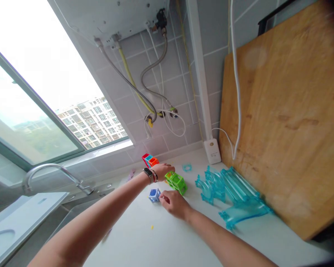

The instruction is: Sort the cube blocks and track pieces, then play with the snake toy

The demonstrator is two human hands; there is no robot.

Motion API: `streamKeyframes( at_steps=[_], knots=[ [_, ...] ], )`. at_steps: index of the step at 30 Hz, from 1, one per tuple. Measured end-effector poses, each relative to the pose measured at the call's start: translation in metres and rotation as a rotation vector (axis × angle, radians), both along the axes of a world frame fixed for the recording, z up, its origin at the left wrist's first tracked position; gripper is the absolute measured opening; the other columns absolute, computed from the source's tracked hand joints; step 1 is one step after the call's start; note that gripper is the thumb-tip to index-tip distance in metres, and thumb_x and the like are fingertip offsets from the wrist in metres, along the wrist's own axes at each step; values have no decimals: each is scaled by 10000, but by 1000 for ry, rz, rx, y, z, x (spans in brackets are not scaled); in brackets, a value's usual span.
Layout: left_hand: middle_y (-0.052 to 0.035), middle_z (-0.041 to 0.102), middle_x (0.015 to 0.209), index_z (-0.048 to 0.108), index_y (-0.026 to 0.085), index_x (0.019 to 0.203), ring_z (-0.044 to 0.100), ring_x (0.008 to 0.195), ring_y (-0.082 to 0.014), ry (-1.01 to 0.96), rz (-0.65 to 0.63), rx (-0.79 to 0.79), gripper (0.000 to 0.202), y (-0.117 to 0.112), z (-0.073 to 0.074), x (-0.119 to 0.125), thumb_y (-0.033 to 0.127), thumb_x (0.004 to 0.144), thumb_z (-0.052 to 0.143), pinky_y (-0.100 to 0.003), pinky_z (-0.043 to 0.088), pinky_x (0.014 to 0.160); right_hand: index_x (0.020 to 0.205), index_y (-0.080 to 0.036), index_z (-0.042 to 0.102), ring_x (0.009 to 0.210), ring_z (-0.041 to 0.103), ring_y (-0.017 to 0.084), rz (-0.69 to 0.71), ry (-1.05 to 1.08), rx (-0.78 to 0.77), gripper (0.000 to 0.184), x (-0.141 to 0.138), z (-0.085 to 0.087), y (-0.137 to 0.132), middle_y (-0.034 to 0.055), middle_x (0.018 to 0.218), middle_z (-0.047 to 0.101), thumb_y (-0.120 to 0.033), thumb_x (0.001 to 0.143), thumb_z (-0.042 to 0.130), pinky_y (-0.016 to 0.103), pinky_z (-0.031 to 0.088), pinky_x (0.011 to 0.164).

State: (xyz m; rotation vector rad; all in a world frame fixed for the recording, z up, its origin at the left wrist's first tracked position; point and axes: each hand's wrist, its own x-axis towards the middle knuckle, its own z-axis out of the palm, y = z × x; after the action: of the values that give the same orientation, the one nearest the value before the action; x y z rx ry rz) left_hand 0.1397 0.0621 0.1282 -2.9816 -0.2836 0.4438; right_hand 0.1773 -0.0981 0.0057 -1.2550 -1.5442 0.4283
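My left hand (pixel 163 171), with a watch and bands on the wrist, reaches across the white counter (pixel 161 241) and closes on the end of a green block frame (pixel 176 182). My right hand (pixel 174 203) lies curled on the counter, its fingertips touching a small blue and white cube (pixel 154 194). Behind the left wrist stands a cluster of red, teal and orange blocks (pixel 149 160). To the right lie several clear teal track pieces (pixel 231 193), and a small teal ring piece (pixel 187 167) sits beyond the green frame.
A large wooden board (pixel 284 111) leans on the tiled wall at right. A white box (pixel 212 151) with cables stands by it. Hoses hang from a wall unit above. A tap (pixel 52 174) and sink are at left, below a window.
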Motion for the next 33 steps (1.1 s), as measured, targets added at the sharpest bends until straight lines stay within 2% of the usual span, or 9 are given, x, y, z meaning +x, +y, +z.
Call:
streamKeyframes(
  at_steps=[3,6,8,12,15,18,22,29,33],
  knots=[
    [-89,692,1179,563,289,1326,654,1106,-291,-2,3,16,637,-2,-6,-1,166,735,767,-365,528,893,905,-208,688,635,583,153,-5,-25,73,134,0,6,-3,-4,714,657,-178,911,557,256,431,654],
    [-108,668,1225,535,280,1343,646,1110,-308,-1,10,40,670,-5,-15,0,184,725,775,-382,527,872,897,-197,669,723,595,183,-102,-65,182,161,3,17,-7,30,767,649,-168,934,515,287,457,717],
    [-114,665,1226,553,280,1311,636,1122,-317,-6,18,63,562,-7,-21,2,206,780,725,-405,516,874,895,-192,665,819,589,216,-229,-101,257,167,8,24,-10,57,816,636,-179,943,506,329,468,798],
    [-103,691,1092,603,257,1183,641,1058,-323,-29,40,109,334,-13,-28,4,306,856,645,-451,488,875,975,-196,668,1011,560,253,-474,-110,335,150,21,32,-10,93,1020,626,-164,925,530,403,446,952],
    [-93,689,1047,602,248,1145,641,1020,-319,-44,51,134,342,-17,-30,4,307,815,672,-446,479,857,980,-197,649,1150,529,282,-590,-115,252,121,29,27,-5,115,1213,585,-171,872,600,427,426,1002],
    [-89,689,1036,590,239,1130,637,1012,-316,-59,52,153,357,-18,-31,2,311,794,686,-447,468,854,930,-196,632,1138,542,298,-639,-137,103,119,32,19,1,130,1266,565,-226,823,676,412,455,948],
    [-92,687,1045,571,228,1126,631,1004,-321,-78,51,171,437,-20,-33,0,384,752,734,-453,459,852,900,-205,665,1078,570,282,-644,-204,-39,104,36,15,2,120,1241,592,-268,823,696,363,461,896],
    [-105,678,1064,558,217,1103,619,1019,-322,-118,52,188,387,-21,-40,-3,389,790,706,-462,432,875,877,-229,700,944,611,229,-575,-353,-177,75,44,22,-2,71,1052,657,-303,870,687,285,423,740],
    [-112,673,1061,560,214,1099,616,1029,-327,-133,60,182,392,-19,-46,-2,390,785,717,-467,426,880,961,-221,666,803,642,191,-537,-394,-242,112,45,18,-2,53,1028,650,-204,855,696,275,386,653]
  ],
)
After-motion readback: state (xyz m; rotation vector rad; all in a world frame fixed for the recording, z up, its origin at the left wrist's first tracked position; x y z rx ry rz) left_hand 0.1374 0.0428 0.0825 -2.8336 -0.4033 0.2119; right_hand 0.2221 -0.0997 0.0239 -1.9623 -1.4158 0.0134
